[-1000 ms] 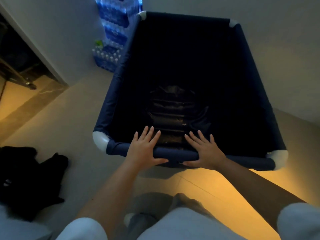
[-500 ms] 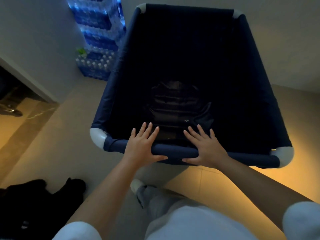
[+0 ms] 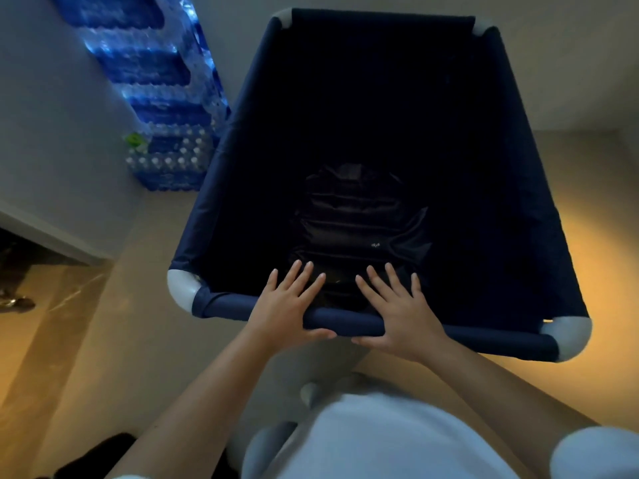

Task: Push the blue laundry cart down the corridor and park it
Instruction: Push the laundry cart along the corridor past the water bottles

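Note:
The blue laundry cart (image 3: pixel 221 188) fills the middle of the head view, a deep navy fabric bin with white corner joints. A dark crumpled bag (image 3: pixel 356 223) lies at its bottom. My left hand (image 3: pixel 287 305) and my right hand (image 3: pixel 401 312) press side by side on the cart's near rail. On both, the fingers are spread over the top and the thumb is hooked under the rail. The cart's far end stands close to a pale wall (image 3: pixel 570 63).
Stacked packs of water bottles (image 3: pixel 162 98) stand against the left wall, right beside the cart's left side. A dark doorway (image 3: pixel 20 271) opens at the far left. A black heap (image 3: pixel 96 454) lies on the floor at the bottom left. Tiled floor (image 3: pixel 605 202) shows to the right.
The cart and I have rolled forward. The water packs have come closer on the left, and the black heap has slid back toward the bottom edge. Both hands have stayed on the rail.

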Motion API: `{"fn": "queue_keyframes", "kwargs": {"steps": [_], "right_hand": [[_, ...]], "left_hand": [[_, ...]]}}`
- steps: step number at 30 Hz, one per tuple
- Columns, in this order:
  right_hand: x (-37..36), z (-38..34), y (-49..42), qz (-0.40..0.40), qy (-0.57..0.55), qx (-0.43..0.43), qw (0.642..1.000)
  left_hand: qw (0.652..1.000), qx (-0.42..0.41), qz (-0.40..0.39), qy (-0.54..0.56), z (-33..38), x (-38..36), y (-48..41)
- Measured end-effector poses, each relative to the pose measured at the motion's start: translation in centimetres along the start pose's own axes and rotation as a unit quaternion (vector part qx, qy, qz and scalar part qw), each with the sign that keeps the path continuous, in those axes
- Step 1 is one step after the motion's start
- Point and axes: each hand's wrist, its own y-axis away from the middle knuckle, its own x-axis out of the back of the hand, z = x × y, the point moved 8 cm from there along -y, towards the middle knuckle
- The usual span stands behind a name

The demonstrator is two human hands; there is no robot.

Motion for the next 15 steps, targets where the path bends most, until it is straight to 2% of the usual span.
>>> {"fn": "queue_keyframes", "kwargs": {"steps": [6,15], "right_hand": [[0.0,-5.8,-3.0,0.013,-0.018,-0.052,0.998],[0.4,-13.7,-7.3,0.004,-0.063,-0.125,0.99]], "left_hand": [[0.994,-0.104,-0.017,-0.019,-3.8,0.0,-0.5],[0.986,-0.164,-0.009,-0.002,-13.2,0.6,1.3]]}}
